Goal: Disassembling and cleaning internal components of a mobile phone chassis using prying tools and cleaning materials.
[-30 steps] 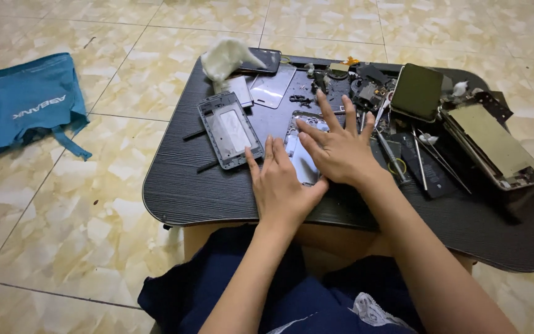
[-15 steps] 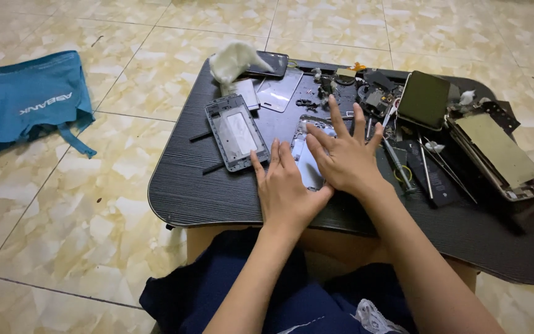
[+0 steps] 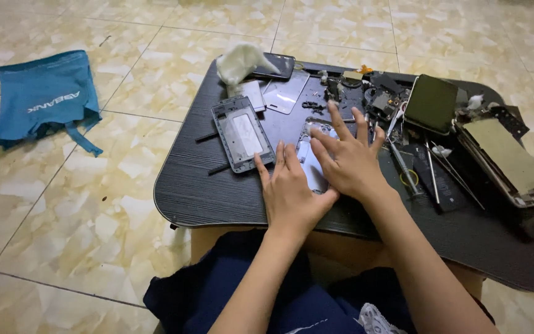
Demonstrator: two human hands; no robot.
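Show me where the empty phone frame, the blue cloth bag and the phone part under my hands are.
empty phone frame [image 3: 243,134], head view, on its pale inner plate.
blue cloth bag [image 3: 47,99], head view, middle of the fabric, on the floor.
phone part under the hands [image 3: 311,162], head view, pale strip showing between the two hands.

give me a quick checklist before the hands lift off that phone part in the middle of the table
1. Both hands on the part: ok, left hand and right hand lie flat on the pale phone part.
2. Part fully on the black table: ok.
3. Part seated or stuck down: cannot tell, the hands cover it.
4. Grey phone frame apart from the hands: ok, just left of them.
5. Screwdriver and tweezers away from the right wrist: not ok, they lie close beside it.
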